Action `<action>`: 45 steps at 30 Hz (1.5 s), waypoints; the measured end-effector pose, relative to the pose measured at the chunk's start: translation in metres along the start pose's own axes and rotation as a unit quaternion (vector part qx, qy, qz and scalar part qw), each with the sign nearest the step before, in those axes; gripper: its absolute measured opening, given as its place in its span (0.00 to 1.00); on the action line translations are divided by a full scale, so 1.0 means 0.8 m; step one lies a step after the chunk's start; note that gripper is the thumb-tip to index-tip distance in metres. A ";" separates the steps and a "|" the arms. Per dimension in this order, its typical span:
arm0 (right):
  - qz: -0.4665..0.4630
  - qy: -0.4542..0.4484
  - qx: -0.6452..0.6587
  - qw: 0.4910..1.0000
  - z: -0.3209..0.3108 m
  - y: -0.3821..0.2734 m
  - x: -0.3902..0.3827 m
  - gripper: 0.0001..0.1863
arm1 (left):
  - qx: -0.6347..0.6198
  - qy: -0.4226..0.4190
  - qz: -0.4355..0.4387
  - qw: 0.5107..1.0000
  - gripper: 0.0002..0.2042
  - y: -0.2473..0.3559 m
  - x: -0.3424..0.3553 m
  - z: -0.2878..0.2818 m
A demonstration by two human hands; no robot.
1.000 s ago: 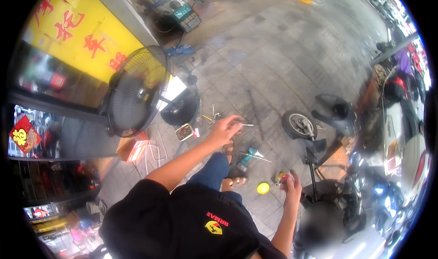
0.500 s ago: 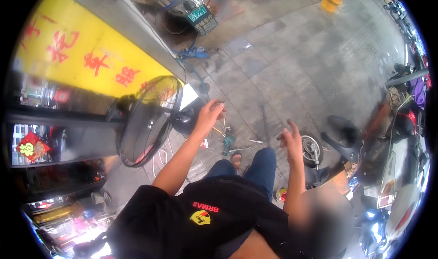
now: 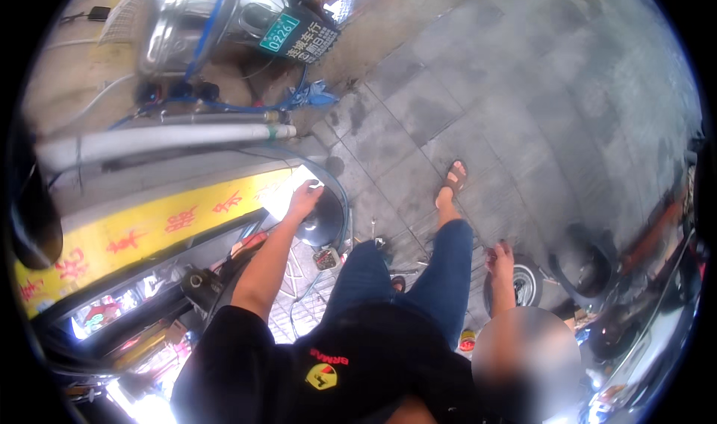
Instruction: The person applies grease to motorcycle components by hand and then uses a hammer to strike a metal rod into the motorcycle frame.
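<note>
My left hand [image 3: 305, 195] is raised over a white sheet [image 3: 278, 194] beside a black round base [image 3: 320, 222], its fingers bent around something small that I cannot make out. My right hand [image 3: 502, 260] hangs beside my thigh near a small wheel [image 3: 527, 285], fingers bent but apart, with nothing visible in them. A tray of small hardware [image 3: 326, 258] and a wrench [image 3: 373, 225] lie on the paving. A red-and-yellow tin [image 3: 467, 340] sits beside my right leg. My sandalled foot [image 3: 452, 179] is out ahead.
A silver vehicle front [image 3: 254, 17] with blue hose stands at upper left above a white pipe [image 3: 224, 134]. A yellow sign [image 3: 127, 241] and dark fan housing [image 3: 202, 290] are at left. A black fairing [image 3: 586, 271] and parked scooters [image 3: 635, 327] line the right.
My view has swung, showing more of the upper left. My right foot has stepped forward. A second ago my right hand held a red-and-yellow item; that hand is now lifted away from it.
</note>
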State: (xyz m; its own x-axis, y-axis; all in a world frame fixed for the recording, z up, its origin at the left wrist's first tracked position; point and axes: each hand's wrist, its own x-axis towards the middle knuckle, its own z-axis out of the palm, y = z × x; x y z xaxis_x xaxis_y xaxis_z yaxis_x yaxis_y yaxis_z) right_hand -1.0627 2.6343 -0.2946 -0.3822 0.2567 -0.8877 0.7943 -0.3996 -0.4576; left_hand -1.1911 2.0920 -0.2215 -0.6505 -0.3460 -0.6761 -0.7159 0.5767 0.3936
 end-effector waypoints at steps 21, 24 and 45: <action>0.105 0.086 -0.535 0.834 0.021 0.074 0.310 0.31 | 0.424 0.141 0.066 0.892 0.41 -0.172 0.852 0.019; 0.105 0.071 -0.568 0.813 0.069 0.061 0.362 0.32 | 0.430 0.082 0.129 0.890 0.33 -0.238 0.919 -0.011; -0.056 -0.196 -0.327 0.923 0.512 -0.175 0.104 0.21 | -0.598 -0.100 -0.139 0.783 0.23 0.167 0.139 0.124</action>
State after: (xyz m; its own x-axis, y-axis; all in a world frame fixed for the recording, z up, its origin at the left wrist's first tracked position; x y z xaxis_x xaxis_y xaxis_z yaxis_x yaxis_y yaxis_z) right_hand -1.3989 2.3507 -0.3252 -0.5195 -0.1260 -0.8451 0.8048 0.2601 -0.5335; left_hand -1.3339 2.2044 -0.3058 -0.4599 -0.1435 -0.8763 -0.6259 -0.6476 0.4346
